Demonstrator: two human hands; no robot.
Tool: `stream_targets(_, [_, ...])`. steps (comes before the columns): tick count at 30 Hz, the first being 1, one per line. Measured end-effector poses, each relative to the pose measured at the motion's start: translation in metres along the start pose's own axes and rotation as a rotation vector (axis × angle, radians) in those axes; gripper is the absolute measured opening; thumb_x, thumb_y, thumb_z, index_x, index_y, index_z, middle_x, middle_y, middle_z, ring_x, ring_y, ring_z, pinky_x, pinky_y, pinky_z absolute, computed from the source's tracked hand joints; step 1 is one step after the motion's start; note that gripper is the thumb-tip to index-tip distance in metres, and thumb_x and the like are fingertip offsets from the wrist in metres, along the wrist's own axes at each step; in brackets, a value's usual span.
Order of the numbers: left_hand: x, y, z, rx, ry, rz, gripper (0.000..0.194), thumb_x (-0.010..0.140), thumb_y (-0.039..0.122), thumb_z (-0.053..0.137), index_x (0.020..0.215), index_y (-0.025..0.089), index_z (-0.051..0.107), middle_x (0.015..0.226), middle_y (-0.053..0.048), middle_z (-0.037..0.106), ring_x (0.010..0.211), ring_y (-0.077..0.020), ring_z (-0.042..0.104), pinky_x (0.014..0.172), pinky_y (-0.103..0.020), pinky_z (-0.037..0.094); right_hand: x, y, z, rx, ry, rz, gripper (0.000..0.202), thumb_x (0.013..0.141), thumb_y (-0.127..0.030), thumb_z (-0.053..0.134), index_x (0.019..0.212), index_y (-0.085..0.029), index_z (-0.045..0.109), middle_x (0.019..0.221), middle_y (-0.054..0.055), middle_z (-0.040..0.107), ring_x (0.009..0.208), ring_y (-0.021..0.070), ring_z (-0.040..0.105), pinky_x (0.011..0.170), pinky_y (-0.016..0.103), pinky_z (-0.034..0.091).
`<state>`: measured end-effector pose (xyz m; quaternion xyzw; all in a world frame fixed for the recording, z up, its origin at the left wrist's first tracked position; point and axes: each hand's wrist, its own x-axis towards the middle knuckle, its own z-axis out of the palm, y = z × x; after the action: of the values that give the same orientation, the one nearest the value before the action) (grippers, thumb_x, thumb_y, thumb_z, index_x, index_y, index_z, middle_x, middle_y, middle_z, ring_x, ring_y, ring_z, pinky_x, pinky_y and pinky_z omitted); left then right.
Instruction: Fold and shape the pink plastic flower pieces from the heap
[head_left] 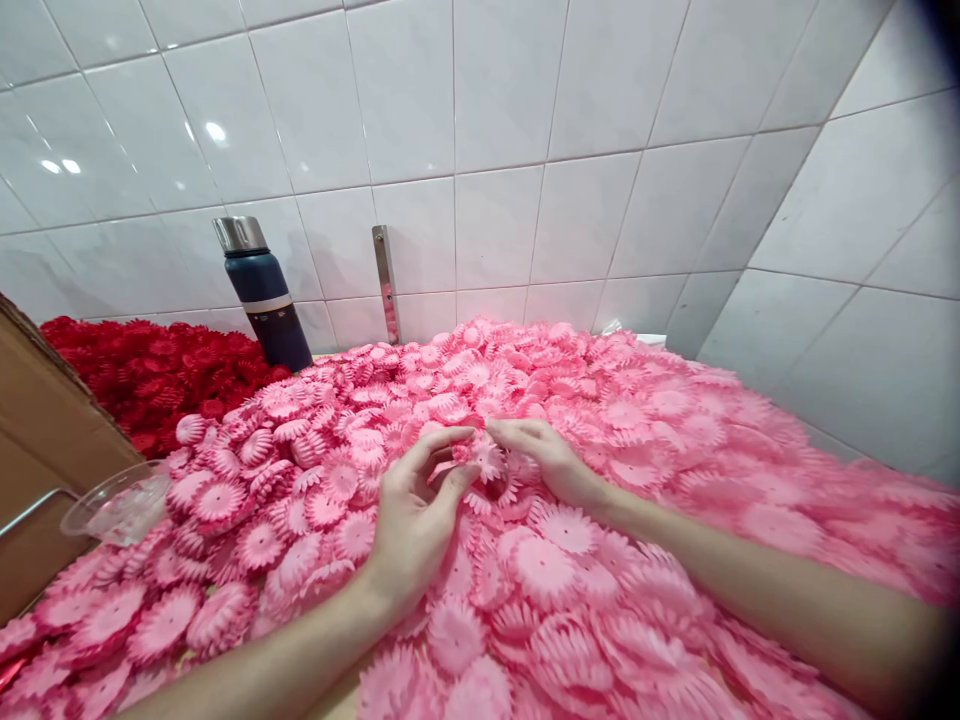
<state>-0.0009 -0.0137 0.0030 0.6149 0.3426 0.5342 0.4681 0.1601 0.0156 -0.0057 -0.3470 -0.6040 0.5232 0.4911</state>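
Pink fabric flower pieces (551,568) with crimped, scalloped edges lie heaped over the work surface. At the middle of the heap, my left hand (420,505) curls thumb and fingers about one small pink fabric flower (489,460). From the other side my right hand (551,458) meets it, fingers drawn together and fingertips at the flower's upper edge. The right thumb is hidden. The two hands' fingertips nearly touch. Flower layers lie close under both hands, so the exact grip is partly hidden.
A dark blue bottle (270,300) with a steel cap stands at the back left beside a red petal pile (172,375). A clear plastic bowl (112,505) and a cardboard box (52,450) are at left. A metal strip (385,285) leans against the tiled wall (499,110).
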Motion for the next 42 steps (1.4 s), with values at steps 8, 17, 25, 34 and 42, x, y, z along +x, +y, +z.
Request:
stream_targets(8, [0.009,-0.007,-0.007,0.025,0.193,-0.119,0.03,0.079,0.03,0.063,0.107,0.018,0.06,0.108,-0.008,0.065,0.096,-0.0198,0.062,0.084,-0.032,0.051,0.0,0.001,0.002,0.078,-0.071,0.062,0.024,0.075,-0.028,0.064,0.06,-0.017,0.048,0.066,0.001,0.064,0.057,0.0115,0.058,0.064,0.028,0.047])
stream_targets(17, [0.01,-0.005,-0.006,-0.031,0.135,-0.118,0.031,0.071,0.024,0.071,0.1,0.017,0.066,0.101,-0.007,0.07,0.096,-0.0198,0.064,0.089,-0.034,0.049,0.001,0.0,-0.004,0.177,-0.066,0.046,0.016,0.075,-0.027,0.064,0.072,-0.018,0.051,0.073,0.001,0.063,0.069,0.0138,0.059,0.072,0.03,0.046])
stream_targets(25, [0.006,-0.004,-0.005,-0.085,0.042,-0.154,0.03,0.069,0.02,0.072,0.099,0.02,0.07,0.103,-0.005,0.072,0.09,-0.0188,0.067,0.084,-0.032,0.053,0.002,0.001,-0.004,0.148,-0.018,0.081,0.014,0.07,-0.031,0.067,0.07,-0.017,0.069,0.069,0.001,0.065,0.066,0.0131,0.058,0.068,0.027,0.045])
stream_targets(34, [0.008,-0.001,-0.003,-0.078,0.011,-0.17,0.029,0.07,0.017,0.071,0.099,0.019,0.071,0.104,-0.006,0.072,0.091,-0.0204,0.068,0.084,-0.033,0.055,0.001,-0.001,-0.003,0.127,-0.001,0.064,0.012,0.066,-0.03,0.07,0.068,-0.018,0.071,0.07,0.002,0.066,0.066,0.0134,0.059,0.068,0.027,0.047])
stream_targets(42, [0.007,0.0,-0.002,-0.105,0.01,-0.182,0.028,0.069,0.016,0.072,0.097,0.019,0.072,0.103,-0.005,0.072,0.087,-0.0198,0.069,0.08,-0.033,0.057,0.003,0.001,-0.003,0.122,0.017,0.08,0.01,0.066,-0.029,0.07,0.067,-0.019,0.073,0.068,0.001,0.067,0.065,0.013,0.059,0.066,0.025,0.047])
